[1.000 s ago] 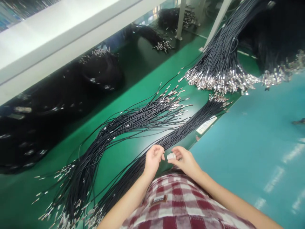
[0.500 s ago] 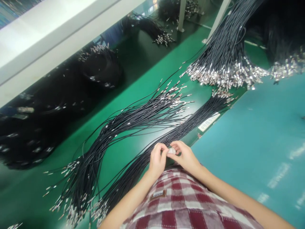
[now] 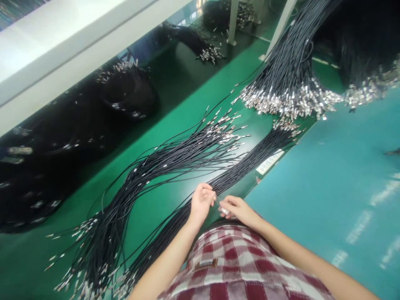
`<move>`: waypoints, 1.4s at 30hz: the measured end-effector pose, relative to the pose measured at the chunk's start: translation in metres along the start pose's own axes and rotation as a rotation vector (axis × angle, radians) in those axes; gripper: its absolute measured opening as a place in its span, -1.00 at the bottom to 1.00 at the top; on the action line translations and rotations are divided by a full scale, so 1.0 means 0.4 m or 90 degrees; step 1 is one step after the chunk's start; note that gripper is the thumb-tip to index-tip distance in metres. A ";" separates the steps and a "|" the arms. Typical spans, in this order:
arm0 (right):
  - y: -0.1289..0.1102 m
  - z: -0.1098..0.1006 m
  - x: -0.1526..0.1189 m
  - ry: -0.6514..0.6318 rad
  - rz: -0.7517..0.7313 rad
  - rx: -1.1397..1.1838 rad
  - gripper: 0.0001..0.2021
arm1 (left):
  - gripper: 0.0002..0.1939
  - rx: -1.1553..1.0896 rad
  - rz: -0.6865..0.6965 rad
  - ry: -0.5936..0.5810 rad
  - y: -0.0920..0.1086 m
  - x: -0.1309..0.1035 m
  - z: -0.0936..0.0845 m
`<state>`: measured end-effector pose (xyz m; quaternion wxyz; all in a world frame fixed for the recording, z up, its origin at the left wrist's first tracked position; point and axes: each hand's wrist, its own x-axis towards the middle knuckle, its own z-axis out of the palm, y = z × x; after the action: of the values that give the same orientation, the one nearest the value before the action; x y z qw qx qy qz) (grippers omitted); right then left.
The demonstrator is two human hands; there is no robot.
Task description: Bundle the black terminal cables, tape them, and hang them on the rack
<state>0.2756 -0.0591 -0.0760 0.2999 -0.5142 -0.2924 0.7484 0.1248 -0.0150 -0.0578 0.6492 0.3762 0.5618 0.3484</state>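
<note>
My right hand is closed around a small whitish roll of tape, in front of my waist. Just left of it, the fingers of my left hand are pinched together. A thin, pale strip of tape seems to run from them to the roll, though it is small and blurred. Right behind both hands lies a long bundle of black cables with metal-tipped ends, which neither hand grips.
A looser bundle of black cables spreads over the green table. Thick cable bunches hang at the upper right. A white beam crosses the upper left above dark cable coils. A white label marks the table edge.
My hands, together at the roll before, have drawn slightly apart. The left moved left with its pinch; the right lowered a little with the roll. The cable bundles lie as before.
</note>
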 end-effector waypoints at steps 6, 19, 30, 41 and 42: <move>-0.024 0.014 0.052 0.016 -0.047 -0.005 -0.53 | -0.64 0.007 -0.106 -0.079 0.037 0.043 -0.031; 0.013 0.010 -0.007 0.069 -0.014 -0.127 -0.66 | -0.92 0.313 -0.079 -0.150 0.059 0.038 -0.079; 0.065 0.042 0.094 0.189 0.197 0.220 -0.81 | -0.87 0.485 -0.096 -0.043 -0.072 0.096 -0.037; 0.074 0.017 0.065 0.102 0.121 0.134 -0.72 | -0.86 0.175 -0.284 -0.251 -0.033 0.144 -0.089; 0.070 0.015 0.062 0.088 0.111 0.112 -0.72 | -0.84 0.156 -0.290 -0.267 -0.027 0.143 -0.093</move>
<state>0.2586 -0.0593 -0.1100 0.2974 -0.5599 -0.1582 0.7570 0.0953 0.0335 -0.0971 0.7616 0.3798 0.5237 0.0390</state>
